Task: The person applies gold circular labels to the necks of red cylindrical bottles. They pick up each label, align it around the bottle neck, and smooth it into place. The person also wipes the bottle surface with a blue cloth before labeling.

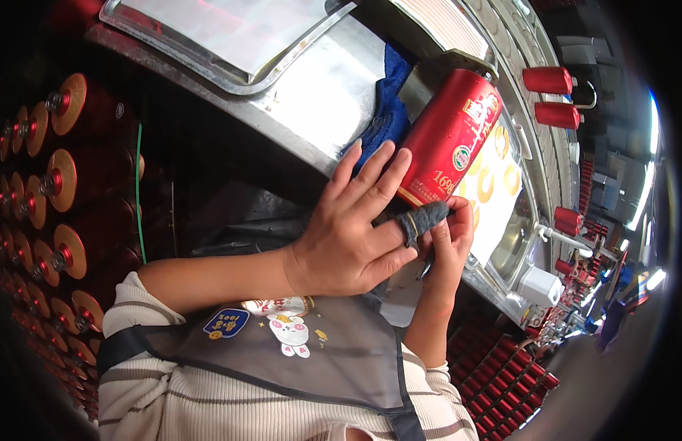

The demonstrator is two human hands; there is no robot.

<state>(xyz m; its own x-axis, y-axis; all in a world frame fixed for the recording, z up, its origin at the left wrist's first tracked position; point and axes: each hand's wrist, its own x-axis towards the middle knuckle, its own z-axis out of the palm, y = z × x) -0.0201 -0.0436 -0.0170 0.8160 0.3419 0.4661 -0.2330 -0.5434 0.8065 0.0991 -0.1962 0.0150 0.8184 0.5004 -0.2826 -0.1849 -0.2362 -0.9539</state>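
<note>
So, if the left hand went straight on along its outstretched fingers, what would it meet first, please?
The left hand would probably meet the blue cloth, beside the red cylinder; depth is unclear.

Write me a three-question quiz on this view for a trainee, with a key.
1. True or false: the dark finger wrap is on the left hand.
2. Fill in: the cloth beside the large red cylinder is ____.
3. Red cylinders with gold ends line which edge of the picture? A) top B) left C) bottom right

Key: 1. true; 2. blue; 3. B
</note>
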